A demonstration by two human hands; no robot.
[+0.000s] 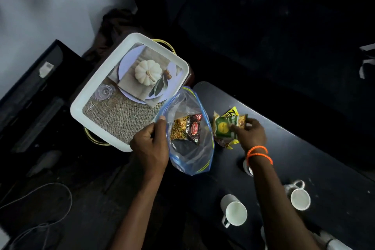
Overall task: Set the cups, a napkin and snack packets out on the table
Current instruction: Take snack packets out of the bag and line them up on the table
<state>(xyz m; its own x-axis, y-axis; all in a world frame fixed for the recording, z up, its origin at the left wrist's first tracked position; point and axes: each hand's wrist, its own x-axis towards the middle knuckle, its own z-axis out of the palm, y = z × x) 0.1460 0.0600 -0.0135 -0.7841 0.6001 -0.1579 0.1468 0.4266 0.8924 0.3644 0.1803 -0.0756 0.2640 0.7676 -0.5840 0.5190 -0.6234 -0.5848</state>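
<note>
My left hand (150, 148) pinches the rim of a clear zip bag (188, 154) with blue edges, holding it open beside the dark table (324, 158). Inside the bag lies a red and yellow mixture snack packet (185, 129). My right hand (250, 133), with orange bead bracelets on the wrist, grips a green and yellow snack packet (225, 127) that rests on the table on top of other packets. Two white cups (233, 210) (299, 197) stand on the table nearer to me. A third cup (248, 167) is mostly hidden under my right forearm.
A white tray (81, 107) with a printed pumpkin picture sits on a stand with yellow wire handles, left of the bag. Grey cables (50, 201) lie on the dark floor at lower left. A black cabinet (30, 91) stands at the far left.
</note>
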